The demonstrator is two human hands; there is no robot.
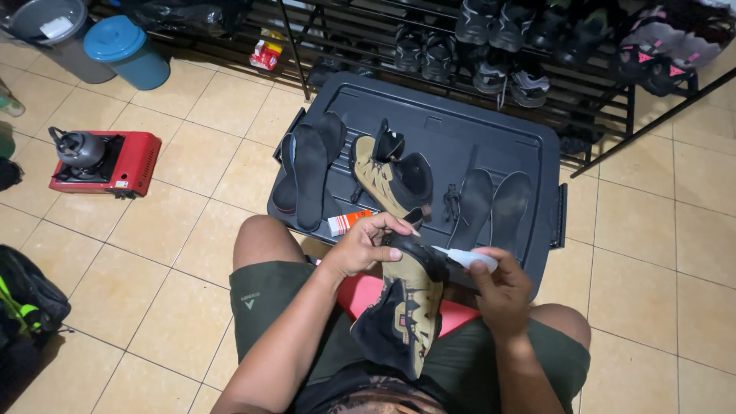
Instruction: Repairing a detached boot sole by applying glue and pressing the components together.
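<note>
Fingers of the left hand pinch the toe edge of the tan shoe, whose long axis runs from them back toward the lap, while just right the right hand clamps a white glue tube, nozzle aimed at that pinched edge.

floor: square cream tiles with dark grout lines, glossy, catching soft overhead light. a black metal shoe rack runs along the top edge, its shelves filled with dark sports shoes and a pair with pink accents. a large dark plastic storage lid lies flat on the tiles in front of the rack. at left, a red portable gas stove carries a small metal kettle. beyond it stand a grey bucket and a blue lidded container. a black bag sits at the lower left edge.
</note>
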